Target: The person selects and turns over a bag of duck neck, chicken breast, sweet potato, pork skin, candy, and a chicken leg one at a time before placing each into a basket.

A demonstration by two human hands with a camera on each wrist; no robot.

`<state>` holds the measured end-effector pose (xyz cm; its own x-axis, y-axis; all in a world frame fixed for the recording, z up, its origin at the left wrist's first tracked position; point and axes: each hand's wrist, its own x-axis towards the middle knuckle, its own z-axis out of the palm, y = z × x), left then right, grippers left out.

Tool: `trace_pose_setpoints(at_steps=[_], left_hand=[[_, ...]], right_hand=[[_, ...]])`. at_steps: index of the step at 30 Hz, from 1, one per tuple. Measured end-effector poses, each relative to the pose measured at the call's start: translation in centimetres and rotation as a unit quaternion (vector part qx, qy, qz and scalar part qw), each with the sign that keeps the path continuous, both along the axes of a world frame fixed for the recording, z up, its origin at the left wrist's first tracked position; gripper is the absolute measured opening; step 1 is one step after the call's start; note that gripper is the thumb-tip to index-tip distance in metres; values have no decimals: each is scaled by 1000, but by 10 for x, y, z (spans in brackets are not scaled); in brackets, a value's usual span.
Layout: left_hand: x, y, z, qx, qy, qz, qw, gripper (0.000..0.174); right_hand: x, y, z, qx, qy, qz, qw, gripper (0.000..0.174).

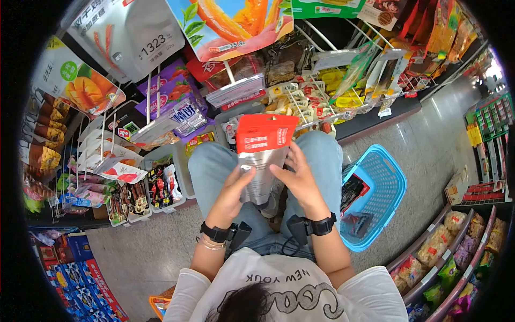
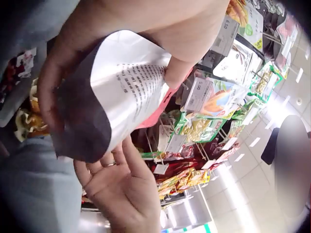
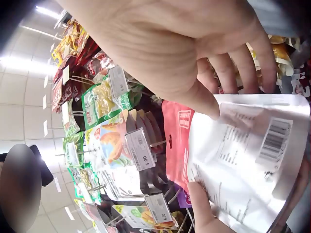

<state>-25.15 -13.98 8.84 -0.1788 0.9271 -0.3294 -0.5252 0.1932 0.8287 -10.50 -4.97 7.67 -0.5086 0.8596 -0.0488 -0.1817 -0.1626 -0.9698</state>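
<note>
A silver pouch with a red top (image 1: 263,155) is held upright between the knees in the head view. The left hand (image 1: 234,189) grips its left side, thumb on the printed face and fingers curled behind. The right hand (image 1: 298,180) is at the right edge, its thumb touching the face and its fingers spread. In the left wrist view the pouch (image 2: 126,82) shows its printed side and dark bottom, with the right hand (image 2: 121,189) palm up beside it. The right wrist view shows a barcode on the pouch (image 3: 243,155) and the left thumb at its edge.
Racks of hanging snack bags (image 1: 230,27) stand in front, with bins of small packets (image 1: 163,182) below. A blue basket (image 1: 383,188) holding packets is on the floor to the right. Curved snack shelves (image 1: 440,252) are at the lower right.
</note>
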Motion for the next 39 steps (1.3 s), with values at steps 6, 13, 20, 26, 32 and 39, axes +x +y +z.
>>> trace_pose_setpoints(at_steps=[6, 13, 20, 26, 32, 39], left_hand=[[40, 31, 17, 65, 83, -51, 993, 52], [89, 69, 7, 203, 418, -191, 865, 81], [162, 102, 9, 296, 477, -281, 778, 90], [224, 122, -12, 338, 415, -342, 772, 77], [274, 123, -64, 231, 331, -439, 803, 48], [295, 120, -96, 72, 194, -439, 874, 38]], right_hand=[[13, 2, -2, -11, 35, -40, 999, 96], [77, 11, 24, -54, 117, -36, 991, 98], [159, 5, 47, -56, 145, -189, 970, 58], [236, 2, 20, -121, 78, -381, 913, 45], [307, -19, -38, -131, -53, -470, 872, 35], [362, -39, -183, -138, -276, -516, 799, 24]])
